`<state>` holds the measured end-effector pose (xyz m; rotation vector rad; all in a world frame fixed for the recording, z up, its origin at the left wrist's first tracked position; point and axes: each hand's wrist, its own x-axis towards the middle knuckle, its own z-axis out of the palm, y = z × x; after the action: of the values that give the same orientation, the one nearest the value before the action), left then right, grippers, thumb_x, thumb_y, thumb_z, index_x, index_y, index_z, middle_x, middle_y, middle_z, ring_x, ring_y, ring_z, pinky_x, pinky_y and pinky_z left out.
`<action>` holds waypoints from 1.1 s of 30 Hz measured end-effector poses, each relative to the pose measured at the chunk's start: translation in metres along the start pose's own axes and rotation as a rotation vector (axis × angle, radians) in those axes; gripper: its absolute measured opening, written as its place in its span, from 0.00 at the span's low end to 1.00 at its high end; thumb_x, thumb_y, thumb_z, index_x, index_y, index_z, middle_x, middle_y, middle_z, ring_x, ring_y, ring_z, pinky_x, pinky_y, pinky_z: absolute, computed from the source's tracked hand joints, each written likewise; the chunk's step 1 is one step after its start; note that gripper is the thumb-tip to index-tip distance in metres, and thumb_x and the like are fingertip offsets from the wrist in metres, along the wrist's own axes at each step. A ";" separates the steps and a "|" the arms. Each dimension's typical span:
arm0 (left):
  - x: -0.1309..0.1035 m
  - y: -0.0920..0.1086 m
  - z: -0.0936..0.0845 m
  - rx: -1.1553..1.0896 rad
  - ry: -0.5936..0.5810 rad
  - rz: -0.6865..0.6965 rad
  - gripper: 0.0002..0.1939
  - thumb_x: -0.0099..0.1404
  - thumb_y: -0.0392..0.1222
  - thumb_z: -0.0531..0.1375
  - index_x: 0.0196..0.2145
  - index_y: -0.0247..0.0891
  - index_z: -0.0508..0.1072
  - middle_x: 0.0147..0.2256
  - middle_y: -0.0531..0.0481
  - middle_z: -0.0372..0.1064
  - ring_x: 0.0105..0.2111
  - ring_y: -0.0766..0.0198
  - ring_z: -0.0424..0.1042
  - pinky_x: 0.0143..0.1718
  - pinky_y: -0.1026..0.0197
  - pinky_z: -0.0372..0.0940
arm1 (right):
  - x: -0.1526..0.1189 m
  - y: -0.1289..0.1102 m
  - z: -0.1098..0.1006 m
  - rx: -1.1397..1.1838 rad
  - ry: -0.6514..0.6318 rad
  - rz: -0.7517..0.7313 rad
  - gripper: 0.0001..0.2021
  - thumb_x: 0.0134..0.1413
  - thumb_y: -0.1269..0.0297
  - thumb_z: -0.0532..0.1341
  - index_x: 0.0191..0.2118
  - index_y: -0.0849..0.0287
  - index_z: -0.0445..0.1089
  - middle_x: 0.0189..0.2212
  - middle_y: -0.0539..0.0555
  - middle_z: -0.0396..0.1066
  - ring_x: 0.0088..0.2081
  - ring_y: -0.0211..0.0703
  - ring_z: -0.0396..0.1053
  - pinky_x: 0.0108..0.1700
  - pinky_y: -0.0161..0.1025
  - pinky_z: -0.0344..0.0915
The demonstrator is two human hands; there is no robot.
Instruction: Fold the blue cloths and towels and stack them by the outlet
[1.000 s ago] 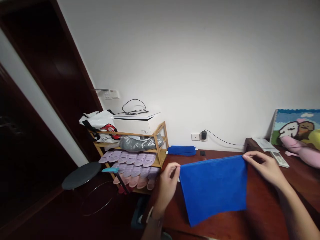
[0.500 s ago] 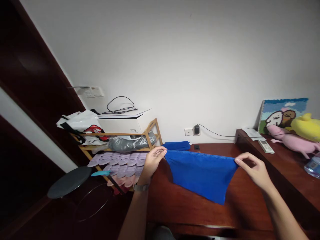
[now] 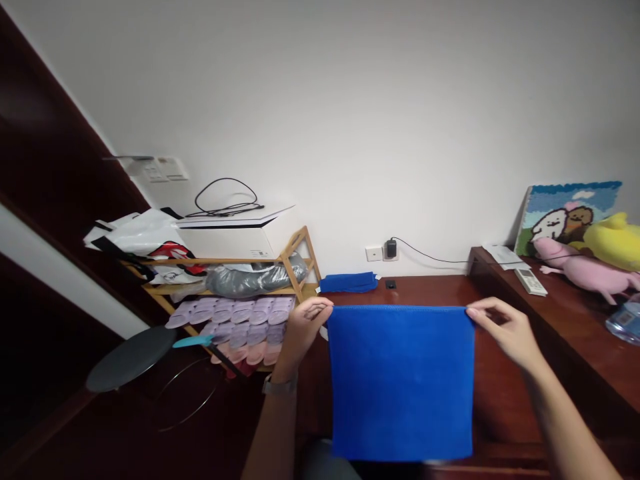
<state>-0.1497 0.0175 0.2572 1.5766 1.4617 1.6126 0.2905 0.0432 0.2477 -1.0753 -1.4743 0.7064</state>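
- The blue cloth [image 3: 403, 383] was in the air in front of the person, held up by its two top corners; it hung down almost flat, and its top edge was nearly straight.
- The left hand [image 3: 306, 328] pinched the top left corner narrowly, between thumb and fingers. A wristband [image 3: 280, 385] was on this wrist.
- The right hand [image 3: 506, 328] pinched the top right corner in the same narrow manner.
- Behind the cloth stood a reddish-brown desk [image 3: 425, 288], and on its far part lay a folded blue bundle [image 3: 349, 283], near the wall.
- On the wall, a black adapter [image 3: 391, 249] was plugged into a socket, with a thin cable going to the right.
- To the right, on a raised surface [image 3: 575, 320], there were papers [image 3: 501, 256], a white remote control [image 3: 531, 281], a pink plush toy [image 3: 585, 270], a yellow plush toy [image 3: 617, 241] and a clear bottle [image 3: 626, 323], only partly visible. A picture of two cartoon animals [image 3: 565, 213] was leaning behind them.
- To the left, a wooden rack [image 3: 313, 257] carried a white box [image 3: 235, 241] with a black cord [image 3: 220, 213] on it, a printed bag [image 3: 145, 233], a grey plastic-wrapped item [image 3: 250, 280] and rows of slippers [image 3: 235, 310].
- A dark round stool [image 3: 131, 359] stood beside the rack.
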 end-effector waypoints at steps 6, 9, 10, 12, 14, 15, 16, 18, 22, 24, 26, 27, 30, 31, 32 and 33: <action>0.039 -0.112 0.052 0.232 -0.049 -0.069 0.14 0.67 0.50 0.62 0.41 0.37 0.80 0.39 0.42 0.83 0.42 0.56 0.82 0.46 0.53 0.77 | 0.063 0.122 0.082 -0.142 -0.116 0.187 0.30 0.54 0.32 0.62 0.38 0.59 0.77 0.29 0.58 0.78 0.27 0.46 0.74 0.34 0.44 0.74; 0.029 -0.150 0.083 0.332 -0.021 -0.074 0.13 0.68 0.45 0.60 0.44 0.38 0.81 0.49 0.39 0.81 0.55 0.51 0.77 0.62 0.44 0.68 | 0.059 0.167 0.125 -0.275 -0.073 0.238 0.28 0.60 0.38 0.55 0.43 0.59 0.77 0.40 0.63 0.81 0.40 0.53 0.79 0.47 0.51 0.76; 0.018 -0.159 0.093 0.363 -0.026 -0.070 0.13 0.69 0.44 0.60 0.44 0.38 0.81 0.52 0.38 0.80 0.58 0.50 0.75 0.65 0.42 0.65 | 0.048 0.178 0.138 -0.303 -0.067 0.242 0.26 0.61 0.40 0.55 0.44 0.58 0.78 0.43 0.64 0.81 0.45 0.55 0.79 0.52 0.53 0.74; -0.010 -0.177 0.110 0.409 -0.066 -0.058 0.13 0.70 0.43 0.58 0.44 0.40 0.82 0.55 0.39 0.78 0.61 0.49 0.73 0.67 0.40 0.62 | 0.015 0.196 0.161 -0.346 -0.072 0.242 0.24 0.62 0.45 0.54 0.47 0.56 0.79 0.47 0.64 0.80 0.52 0.58 0.77 0.59 0.56 0.70; -0.042 -0.196 0.125 0.490 -0.169 -0.008 0.16 0.72 0.42 0.56 0.49 0.41 0.82 0.60 0.41 0.75 0.64 0.50 0.70 0.68 0.41 0.61 | -0.025 0.210 0.182 -0.396 -0.101 0.223 0.24 0.62 0.48 0.54 0.52 0.55 0.79 0.55 0.64 0.78 0.60 0.61 0.72 0.66 0.58 0.64; -0.057 -0.206 0.131 0.566 -0.248 0.034 0.18 0.73 0.43 0.54 0.54 0.42 0.80 0.64 0.42 0.71 0.66 0.50 0.67 0.69 0.42 0.60 | -0.046 0.217 0.192 -0.452 -0.122 0.209 0.25 0.62 0.49 0.54 0.56 0.55 0.77 0.59 0.64 0.75 0.65 0.62 0.68 0.69 0.59 0.60; -0.071 -0.215 0.135 0.644 -0.329 0.069 0.21 0.75 0.43 0.53 0.59 0.43 0.77 0.67 0.43 0.67 0.69 0.51 0.63 0.70 0.41 0.58 | -0.064 0.223 0.200 -0.527 -0.151 0.197 0.27 0.63 0.50 0.53 0.60 0.56 0.75 0.64 0.62 0.71 0.69 0.63 0.62 0.72 0.60 0.55; -0.090 -0.231 0.139 0.789 -0.466 0.103 0.25 0.77 0.46 0.51 0.68 0.45 0.68 0.72 0.44 0.58 0.72 0.51 0.56 0.72 0.40 0.54 | -0.092 0.233 0.211 -0.703 -0.227 0.182 0.31 0.66 0.51 0.50 0.69 0.57 0.67 0.72 0.60 0.61 0.74 0.63 0.51 0.75 0.63 0.45; -0.105 -0.246 0.135 0.912 -0.518 0.072 0.28 0.79 0.50 0.48 0.73 0.49 0.60 0.74 0.45 0.52 0.74 0.50 0.52 0.73 0.38 0.51 | -0.109 0.242 0.216 -0.882 -0.366 0.174 0.34 0.70 0.49 0.46 0.76 0.59 0.55 0.76 0.58 0.48 0.77 0.60 0.41 0.76 0.63 0.38; -0.111 -0.246 0.133 0.941 -0.485 0.061 0.28 0.79 0.50 0.48 0.73 0.48 0.59 0.75 0.44 0.51 0.74 0.48 0.51 0.72 0.38 0.52 | -0.103 0.243 0.211 -0.893 -0.414 0.146 0.34 0.71 0.48 0.45 0.76 0.56 0.53 0.76 0.57 0.47 0.77 0.58 0.40 0.76 0.62 0.37; -0.123 -0.242 0.133 0.977 -0.434 0.031 0.29 0.79 0.50 0.48 0.73 0.46 0.60 0.74 0.43 0.52 0.74 0.46 0.52 0.71 0.38 0.53 | -0.089 0.244 0.205 -0.871 -0.480 0.088 0.34 0.72 0.47 0.44 0.77 0.53 0.51 0.76 0.55 0.47 0.77 0.57 0.40 0.76 0.62 0.38; -0.132 -0.238 0.133 1.004 -0.403 0.006 0.29 0.78 0.50 0.48 0.73 0.45 0.60 0.74 0.41 0.53 0.73 0.45 0.53 0.71 0.38 0.54 | -0.080 0.244 0.201 -0.850 -0.529 0.046 0.33 0.72 0.46 0.44 0.77 0.52 0.51 0.76 0.55 0.46 0.77 0.56 0.40 0.76 0.61 0.38; -0.164 -0.219 0.137 1.098 -0.324 -0.064 0.29 0.76 0.49 0.51 0.71 0.41 0.65 0.71 0.38 0.60 0.71 0.42 0.58 0.67 0.40 0.59 | -0.045 0.241 0.193 -0.777 -0.739 -0.112 0.32 0.72 0.47 0.46 0.76 0.50 0.52 0.76 0.54 0.46 0.77 0.54 0.41 0.76 0.60 0.39; -0.174 -0.210 0.138 1.126 -0.302 -0.081 0.28 0.76 0.49 0.52 0.70 0.41 0.67 0.70 0.38 0.62 0.69 0.42 0.61 0.65 0.40 0.61 | -0.034 0.237 0.193 -0.761 -0.815 -0.157 0.31 0.71 0.48 0.48 0.76 0.49 0.53 0.76 0.53 0.47 0.77 0.53 0.41 0.76 0.59 0.38; -0.184 -0.200 0.139 1.149 -0.284 -0.097 0.27 0.76 0.50 0.52 0.68 0.41 0.69 0.68 0.37 0.65 0.66 0.41 0.65 0.63 0.41 0.63 | -0.026 0.234 0.194 -0.757 -0.877 -0.192 0.31 0.70 0.50 0.50 0.75 0.48 0.54 0.76 0.53 0.48 0.77 0.53 0.42 0.76 0.59 0.38; -0.192 -0.190 0.140 1.164 -0.272 -0.110 0.26 0.76 0.50 0.52 0.66 0.41 0.72 0.65 0.36 0.68 0.63 0.42 0.68 0.60 0.41 0.65 | -0.021 0.229 0.196 -0.766 -0.908 -0.212 0.31 0.69 0.52 0.52 0.75 0.47 0.55 0.76 0.52 0.48 0.77 0.53 0.42 0.76 0.59 0.38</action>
<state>-0.0404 -0.0348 -0.0226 2.0562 2.4281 0.3434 0.1531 0.1434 -0.0026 -1.1702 -2.7456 0.4859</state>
